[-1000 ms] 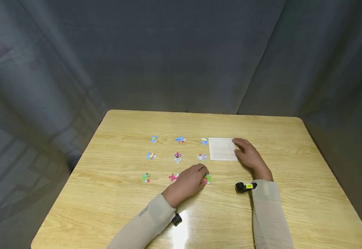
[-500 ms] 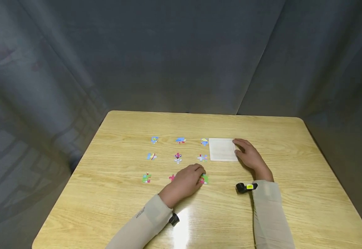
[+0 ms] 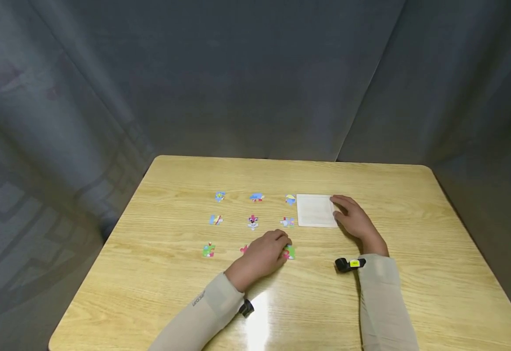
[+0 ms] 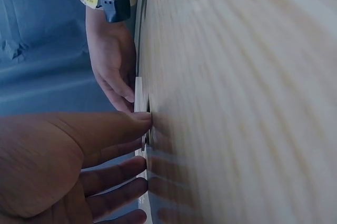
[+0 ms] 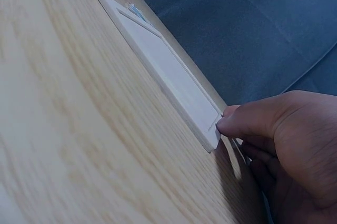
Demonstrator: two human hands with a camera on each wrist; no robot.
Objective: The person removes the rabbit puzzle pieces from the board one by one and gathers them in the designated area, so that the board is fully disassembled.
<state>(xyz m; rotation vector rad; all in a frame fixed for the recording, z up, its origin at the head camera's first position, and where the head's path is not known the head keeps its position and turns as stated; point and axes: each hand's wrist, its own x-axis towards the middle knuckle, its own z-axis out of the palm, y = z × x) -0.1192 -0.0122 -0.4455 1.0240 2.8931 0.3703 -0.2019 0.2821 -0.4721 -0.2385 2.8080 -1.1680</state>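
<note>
My left hand (image 3: 266, 251) lies low over the table, its thumb and fingers holding a green-and-red jigsaw piece (image 3: 290, 251) at the lower right of the laid-out pieces. In the left wrist view the thumb (image 4: 138, 121) comes down to the tabletop, with little of the piece showing. My right hand (image 3: 355, 219) holds the right edge of a pale square puzzle tray (image 3: 316, 211) by thumb and fingers. The right wrist view shows the tray's recess bare and the thumb (image 5: 231, 123) against its corner. A pink jigsaw piece (image 3: 244, 249) is partly covered by my left hand.
Other jigsaw pieces lie in loose rows left of the tray, among them one with an animal face (image 3: 253, 222), a blue one (image 3: 257, 197) and a green one (image 3: 208, 250). The wooden table (image 3: 413, 273) ends at a dark curtain (image 3: 246, 87).
My left hand has slid slightly left with the green-and-red piece, covering more of the pink piece beside it. The right hand and tray keep their places.
</note>
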